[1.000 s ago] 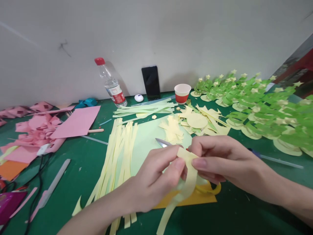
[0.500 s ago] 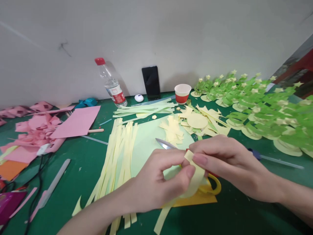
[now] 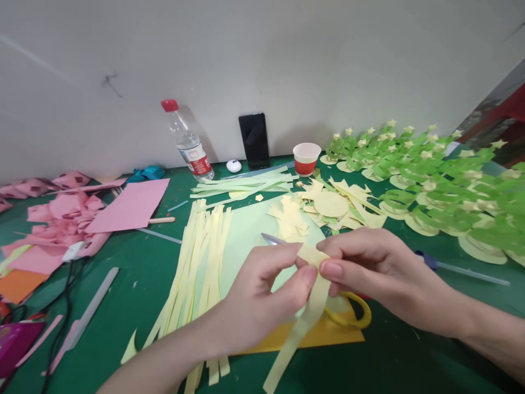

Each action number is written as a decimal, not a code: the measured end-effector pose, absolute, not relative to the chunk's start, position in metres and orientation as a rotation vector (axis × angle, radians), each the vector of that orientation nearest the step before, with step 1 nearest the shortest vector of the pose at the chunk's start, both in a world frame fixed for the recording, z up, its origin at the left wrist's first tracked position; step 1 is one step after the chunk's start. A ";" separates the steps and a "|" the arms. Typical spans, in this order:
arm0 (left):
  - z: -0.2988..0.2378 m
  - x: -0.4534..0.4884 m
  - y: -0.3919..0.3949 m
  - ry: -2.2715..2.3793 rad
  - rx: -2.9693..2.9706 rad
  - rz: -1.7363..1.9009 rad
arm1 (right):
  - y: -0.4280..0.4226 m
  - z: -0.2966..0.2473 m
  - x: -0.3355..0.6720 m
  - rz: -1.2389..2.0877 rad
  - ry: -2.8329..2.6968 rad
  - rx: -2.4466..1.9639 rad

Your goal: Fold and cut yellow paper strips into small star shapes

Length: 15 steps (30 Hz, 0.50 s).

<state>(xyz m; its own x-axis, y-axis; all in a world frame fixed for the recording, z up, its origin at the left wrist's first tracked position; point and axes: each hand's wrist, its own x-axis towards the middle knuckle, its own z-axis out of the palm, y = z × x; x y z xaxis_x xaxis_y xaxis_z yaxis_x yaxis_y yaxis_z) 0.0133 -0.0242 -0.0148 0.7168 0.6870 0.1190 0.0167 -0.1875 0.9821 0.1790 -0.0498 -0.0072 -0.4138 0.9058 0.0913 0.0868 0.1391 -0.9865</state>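
Left grip (image 3: 266, 290) and right grip (image 3: 375, 271) are bare and slim-fingered, forearms (image 3: 176, 342) bare too.

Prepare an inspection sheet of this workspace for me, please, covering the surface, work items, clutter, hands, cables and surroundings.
Surface: green tabletop, strewn with paper.
Work items: pale yellow paper strip, held; scissors, partly hidden by the hands; loose yellow paper strips, left of centre.
Clutter: pink paper pile, yellow paper offcuts, red-capped plastic bottle, paper cup.
Hands: left hand and right hand both pinch the held strip near its upper end.
Cables: black cable at left.
Surroundings: grey wall behind, phone propped against it; star-topped green paper decorations at right; red item at far right, too blurred to identify.
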 end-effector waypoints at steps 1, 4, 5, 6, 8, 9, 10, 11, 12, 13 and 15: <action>-0.015 0.013 -0.024 0.572 1.680 0.656 | -0.050 -0.007 0.179 1.365 -1.642 -0.987; -0.012 0.012 -0.021 0.549 1.745 0.611 | -0.051 -0.007 0.181 1.376 -1.568 -0.994; -0.012 0.012 -0.020 0.532 1.771 0.595 | -0.051 -0.007 0.182 1.380 -1.544 -0.981; -0.012 0.012 -0.019 0.516 1.789 0.589 | -0.051 -0.008 0.183 1.372 -1.529 -0.966; -0.014 0.012 -0.017 0.489 1.782 0.597 | -0.051 -0.009 0.185 1.322 -1.536 -0.960; -0.015 0.013 -0.016 0.489 1.755 0.614 | -0.051 -0.009 0.186 1.284 -1.553 -0.969; -0.017 0.013 -0.016 0.498 1.713 0.633 | -0.052 -0.009 0.186 1.250 -1.580 -0.983; -0.018 0.014 -0.015 0.509 1.663 0.655 | -0.052 -0.009 0.186 1.222 -1.610 -0.997; -0.019 0.015 -0.015 0.524 1.613 0.680 | -0.052 -0.008 0.186 1.206 -1.639 -1.004; -0.020 0.016 -0.015 0.550 1.570 0.709 | -0.052 -0.008 0.186 1.201 -1.667 -1.010; -0.018 0.018 -0.015 0.614 1.505 0.763 | -0.051 -0.008 0.185 1.215 -1.713 -1.025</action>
<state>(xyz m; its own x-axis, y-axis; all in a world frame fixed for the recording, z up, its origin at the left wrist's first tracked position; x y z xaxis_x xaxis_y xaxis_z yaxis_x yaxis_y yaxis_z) 0.0179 -0.0154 -0.0181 0.6364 0.7645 0.1020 -0.0632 -0.0801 0.9948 0.1850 -0.0508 -0.0076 -0.3676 0.9191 0.1421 0.1692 0.2164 -0.9616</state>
